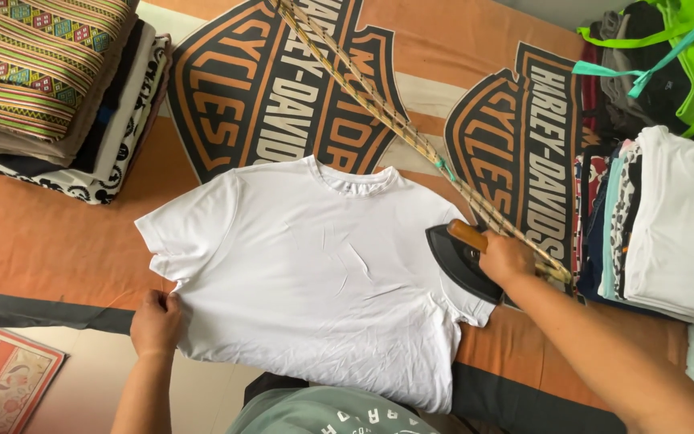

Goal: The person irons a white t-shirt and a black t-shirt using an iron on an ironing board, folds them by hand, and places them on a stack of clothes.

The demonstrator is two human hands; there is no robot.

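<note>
Head view. A white T-shirt (315, 273) lies flat, front up, on an orange printed blanket (34, 233), collar pointing away from the person.

The right hand (506, 257) is clenched around the wooden handle of a dark iron (463, 259), which rests on the shirt's right sleeve. A braided cord (379, 104) runs from the iron up and away across the blanket.

The left hand (154, 321) pinches the shirt's hem edge just below the left sleeve, holding it taut.

Left of the shirt and beyond it sits a stack of folded cloth (42, 80); right of the shirt, a pile of folded clothes (668, 225).

Judgement: the shirt is light, soft and easily creased, best held at hem or seams. The iron looks heavy and rigid and should be taken by the handle only.
</note>
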